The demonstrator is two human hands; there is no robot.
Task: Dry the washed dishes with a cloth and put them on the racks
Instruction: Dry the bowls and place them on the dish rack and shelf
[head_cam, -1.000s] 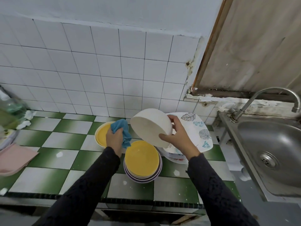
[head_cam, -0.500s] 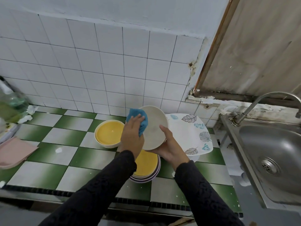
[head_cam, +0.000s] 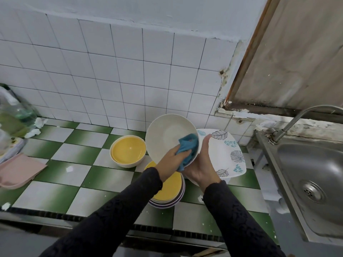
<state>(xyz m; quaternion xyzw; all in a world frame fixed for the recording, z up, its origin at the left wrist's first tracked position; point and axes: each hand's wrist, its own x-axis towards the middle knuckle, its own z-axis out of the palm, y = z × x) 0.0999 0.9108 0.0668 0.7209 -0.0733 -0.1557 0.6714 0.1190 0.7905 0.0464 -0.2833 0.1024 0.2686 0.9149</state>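
Note:
A white bowl is tilted up above the counter, its inside facing me. My right hand cups its lower right rim from behind. My left hand grips a blue cloth and presses it against the bowl's inner lower right side. Under the hands stands a stack of plates with a yellow one on top. A yellow-lined bowl rests on the counter to the left. A square white plate with a leaf print lies behind my right hand.
The green and white tiled counter ends at a steel sink with a tap on the right. A pink board and a green bottle sit at the far left. White wall tiles rise behind.
The bowl was turned from bottom-up to inside facing me. My left hand brought the cloth from beside the bowl to its rim, then inside it.

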